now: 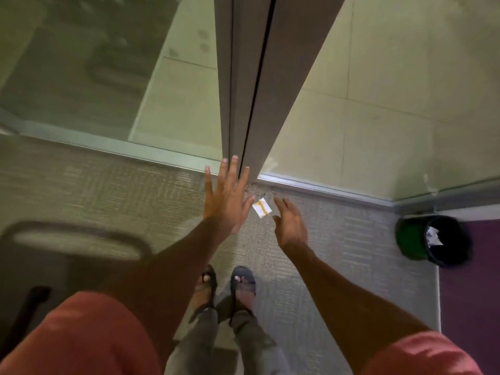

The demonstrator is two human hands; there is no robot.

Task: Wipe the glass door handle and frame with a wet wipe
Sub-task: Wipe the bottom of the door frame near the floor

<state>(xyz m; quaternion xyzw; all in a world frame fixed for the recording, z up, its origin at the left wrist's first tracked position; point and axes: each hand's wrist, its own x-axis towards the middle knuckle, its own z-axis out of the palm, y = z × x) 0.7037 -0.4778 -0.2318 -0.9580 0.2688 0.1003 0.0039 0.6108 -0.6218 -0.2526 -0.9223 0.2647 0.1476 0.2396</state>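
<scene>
A brown glass door frame [244, 77] runs from the top of the view down to the silver floor track [319, 186], with a dark gap down its middle. My left hand [227, 196] is spread flat, fingertips over the foot of the frame, holding nothing. A small white packet [261, 208] with a yellow mark shows between my hands above the grey carpet; whether it lies on the floor or is in the air I cannot tell. My right hand [290, 224] is beside it with fingers apart, not touching it. No door handle is visible.
Glass panels [108, 71] flank the frame, with pale tiles behind. A green and black bin [433, 240] holding white paper stands at the right by a purple mat. A dark chair [73, 239] is at the left. My sandalled feet [227, 285] stand on the carpet.
</scene>
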